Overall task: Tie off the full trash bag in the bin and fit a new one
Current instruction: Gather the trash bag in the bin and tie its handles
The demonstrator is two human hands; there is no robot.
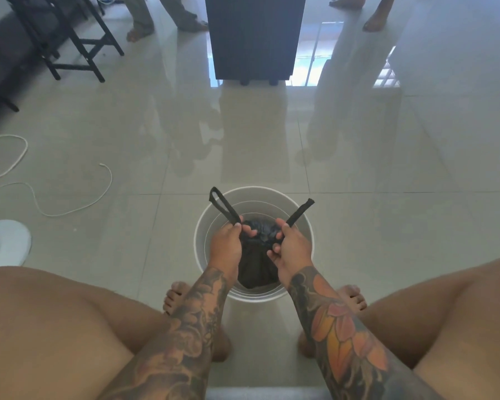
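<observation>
A round white bin (308, 226) stands on the tiled floor between my feet. Inside it sits a black trash bag (256, 269), its top gathered into a bunch. My left hand (228, 243) grips the bag's left handle strip (221, 206), which loops up over the bin's far left rim. My right hand (290, 246) grips the right handle strip (300, 212), which sticks up toward the far right rim. Both hands are close together over the bag's bunched neck. No new bag is in view.
I sit with my knees on either side of the bin. A dark cabinet on feet (254, 39) stands ahead. Black chair legs (78, 47) are at the far left. White cables (70, 209) and a white device (3, 243) lie on the floor at left. Other people's feet (139, 31) stand at the back.
</observation>
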